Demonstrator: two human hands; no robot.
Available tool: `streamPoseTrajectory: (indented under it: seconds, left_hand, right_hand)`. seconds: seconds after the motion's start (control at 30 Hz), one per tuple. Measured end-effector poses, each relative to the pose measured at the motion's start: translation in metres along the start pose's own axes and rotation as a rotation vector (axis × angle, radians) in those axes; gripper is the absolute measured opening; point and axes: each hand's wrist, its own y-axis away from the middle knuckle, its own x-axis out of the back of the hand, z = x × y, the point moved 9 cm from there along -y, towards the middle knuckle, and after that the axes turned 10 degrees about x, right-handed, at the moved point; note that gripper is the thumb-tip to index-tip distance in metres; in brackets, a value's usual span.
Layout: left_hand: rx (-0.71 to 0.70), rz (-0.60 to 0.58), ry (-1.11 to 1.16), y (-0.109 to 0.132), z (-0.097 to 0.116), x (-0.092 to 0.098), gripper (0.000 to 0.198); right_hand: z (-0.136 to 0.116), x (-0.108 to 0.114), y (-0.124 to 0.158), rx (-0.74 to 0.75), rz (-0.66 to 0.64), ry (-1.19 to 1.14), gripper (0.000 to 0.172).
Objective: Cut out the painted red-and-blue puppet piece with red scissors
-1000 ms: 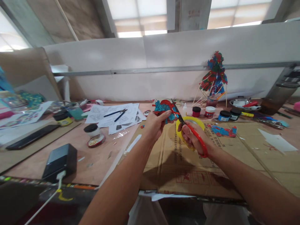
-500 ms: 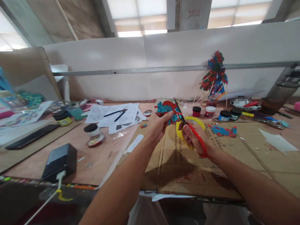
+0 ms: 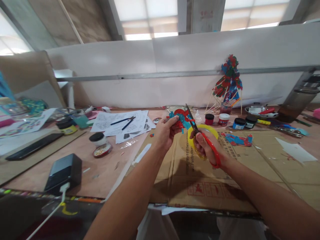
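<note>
Pinched in my left hand (image 3: pixel 168 130) is a painted cut-out (image 3: pixel 182 115) in red and blue, held up above the cardboard (image 3: pixel 160 173). My right hand (image 3: pixel 203 144) is closed round the red handles of a pair of scissors (image 3: pixel 190 115), whose dark blades point up and away beside the cut-out's right edge. Whether the blades touch it I cannot make out. Under my right hand lies a yellow roll of tape (image 3: pixel 213 133), partly covered. A second red and blue cut-out (image 3: pixel 238 139) rests flat on the cardboard to the right.
Several paint jars (image 3: pixel 224 119) line the back right, near painted cut-outs on sticks (image 3: pixel 230 76). Line drawings (image 3: pixel 120 121) with a dark open tool (image 3: pixel 123 122) lie left of centre. A black power bank (image 3: pixel 65 173) with a white cable sits front left. A dark bottle (image 3: pixel 297 100) stands far right.
The cut-out has been turned in my left hand, showing more red, and my left fingers have shifted slightly left. My right hand and the scissors have hardly moved.
</note>
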Motion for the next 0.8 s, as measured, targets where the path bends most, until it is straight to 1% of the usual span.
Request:
streamPoseTrajectory:
  seconds: [0.1,0.33,0.47,0.63,0.8]
  left_hand:
    - [0.018,-0.036,-0.038,0.000,-0.005,-0.004,0.027]
    - [0.026,-0.083,-0.041,0.002,-0.007,-0.009,0.030]
    - [0.045,-0.077,-0.042,0.002,-0.010,-0.009,0.034]
    - [0.088,-0.077,-0.103,0.002,-0.015,-0.010,0.030]
    - [0.064,-0.086,-0.095,0.001,-0.014,-0.009,0.029]
  right_hand:
    - [-0.001,0.000,-0.001,-0.002,0.025,-0.075,0.051]
    - [-0.005,0.000,0.000,-0.013,0.055,-0.115,0.050]
    - [-0.009,0.002,-0.001,-0.026,0.085,-0.075,0.049]
    - [-0.009,0.003,-0.001,-0.047,0.100,-0.071,0.050]
    - [-0.009,0.003,-0.002,-0.038,0.120,-0.107,0.052]
